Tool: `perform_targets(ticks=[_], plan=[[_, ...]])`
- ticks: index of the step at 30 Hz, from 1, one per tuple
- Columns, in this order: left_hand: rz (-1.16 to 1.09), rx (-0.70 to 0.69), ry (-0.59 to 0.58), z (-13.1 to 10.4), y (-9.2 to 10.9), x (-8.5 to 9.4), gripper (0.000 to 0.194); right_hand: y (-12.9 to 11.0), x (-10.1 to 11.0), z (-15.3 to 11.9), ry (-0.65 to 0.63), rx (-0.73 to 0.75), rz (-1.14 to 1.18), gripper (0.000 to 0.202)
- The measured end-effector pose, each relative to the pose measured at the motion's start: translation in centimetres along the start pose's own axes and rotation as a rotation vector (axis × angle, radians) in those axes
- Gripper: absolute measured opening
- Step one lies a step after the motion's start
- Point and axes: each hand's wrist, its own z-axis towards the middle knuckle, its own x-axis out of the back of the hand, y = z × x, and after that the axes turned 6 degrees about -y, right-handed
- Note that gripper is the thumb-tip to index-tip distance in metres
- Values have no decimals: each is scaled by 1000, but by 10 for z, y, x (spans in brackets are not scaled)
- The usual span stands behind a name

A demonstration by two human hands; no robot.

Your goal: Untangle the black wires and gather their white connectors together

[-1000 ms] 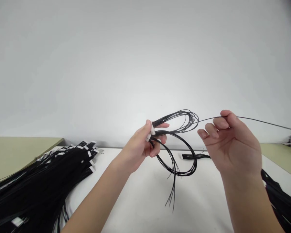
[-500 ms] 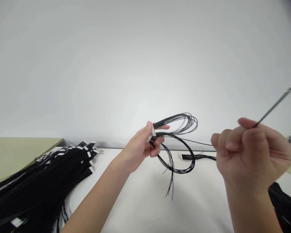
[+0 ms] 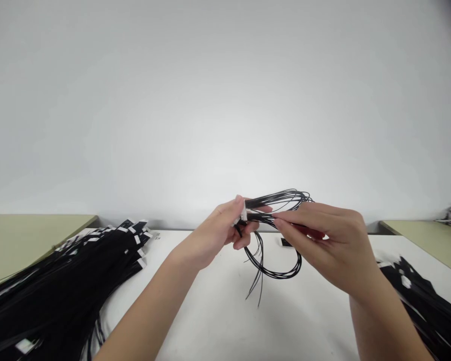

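one head-worn view, looking forward and down, close above a white tabletop, facing a pale wall

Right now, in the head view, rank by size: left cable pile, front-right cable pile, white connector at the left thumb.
Largest: left cable pile
Next: front-right cable pile
Smallest: white connector
Both piles run off the frame.

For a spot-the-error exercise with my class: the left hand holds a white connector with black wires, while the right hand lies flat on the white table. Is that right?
Not quite: the left hand holds a white connector with black wires, but the right hand is above the white table, fingertips at the wires, as the head view shows.
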Motion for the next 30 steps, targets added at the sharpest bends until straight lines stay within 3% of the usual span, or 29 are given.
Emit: perform_targets(ticks=[14,24,30], plan=[[26,17,-1,1,-2,2,52,1,1,-2,-21,-4,-34,12],[22,7,-30,0,1,0,50,7,-11,-3,173,186,-262,11],[28,0,-44,0,1,-2,49,7,-15,0,200,194,-257,11]])
